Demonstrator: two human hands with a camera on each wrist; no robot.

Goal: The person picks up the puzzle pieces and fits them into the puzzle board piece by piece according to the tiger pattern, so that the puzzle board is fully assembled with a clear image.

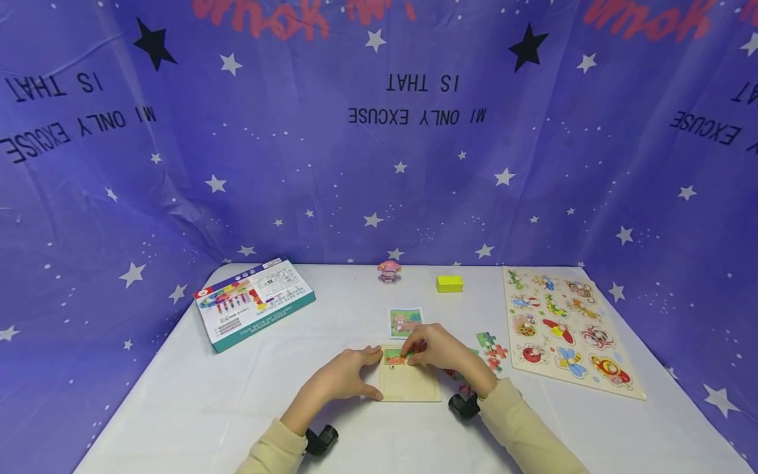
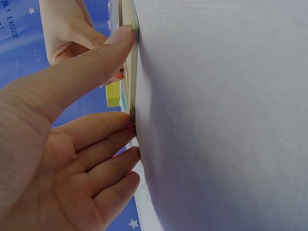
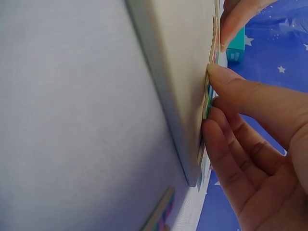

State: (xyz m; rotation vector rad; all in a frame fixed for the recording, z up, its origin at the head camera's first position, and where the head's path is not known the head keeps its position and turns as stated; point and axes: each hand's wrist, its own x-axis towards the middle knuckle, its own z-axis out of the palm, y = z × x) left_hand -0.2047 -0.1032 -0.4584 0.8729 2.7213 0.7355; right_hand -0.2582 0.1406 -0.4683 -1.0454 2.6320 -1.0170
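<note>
A wooden puzzle tray [image 1: 410, 385] lies on the table, with a green and orange jigsaw piece [image 1: 392, 356] in its upper left corner. My left hand [image 1: 342, 375] rests at the tray's left side. In the left wrist view its thumb [image 2: 103, 55] and fairly straight fingers touch the tray's edge. Over the tray's upper part, my right hand [image 1: 441, 349] pinches a puzzle piece [image 3: 208, 98] between thumb and fingers, low against the tray. Most of that piece is hidden by the fingers. Just beyond the tray lies a picture card [image 1: 405, 322] of an animal and greenery.
Loose jigsaw pieces [image 1: 493, 349] lie right of the tray, some behind my right forearm. A wooden insect puzzle board [image 1: 568, 329] lies farther right. At the back are a pink figurine [image 1: 389, 271] and a yellow block [image 1: 449, 284]. A flat box [image 1: 254, 303] lies at the left.
</note>
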